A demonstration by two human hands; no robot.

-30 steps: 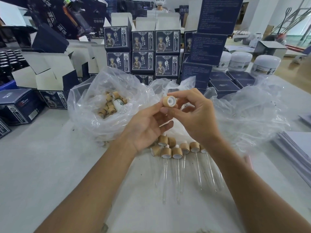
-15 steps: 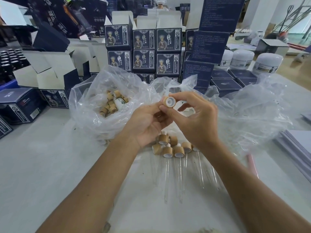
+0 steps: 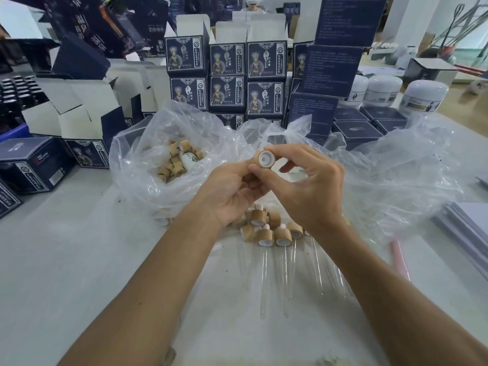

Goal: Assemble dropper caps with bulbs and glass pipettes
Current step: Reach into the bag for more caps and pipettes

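- While the right hand (image 3: 309,191) pinches a tan bamboo-look dropper cap with a white inner liner (image 3: 264,159) between thumb and forefinger, its open underside faces the camera, raised above the worktop.
- That grip is clamped on the cap's rim; the other fingers of this hand are spread loosely behind it.
- Just beside it, the left hand (image 3: 227,196) has its fingers curled under the cap, touching the right thumb; whether it holds a bulb or a pipette of its own I cannot tell, since the fingers hide it.
- Below the hands, a cluster of finished droppers with tan collars and clear glass pipettes (image 3: 274,235) lies on the pale grey worktop (image 3: 66,260), the glass tubes pointing toward the person.
- Those pieces look complete, so part of the batch seems done.
- To the left, a crumpled clear plastic bag (image 3: 137,180) holds a heap of loose tan caps (image 3: 174,165), which I judge is stock yet to be assembled.
- More clear plastic sheeting (image 3: 396,180) spreads to the right.
- Behind stand stacked navy printed cartons (image 3: 227,75) and white lidded jars (image 3: 383,88).
- For the cap in hand, no glass pipette shows in it, so that fitting appears to remain.
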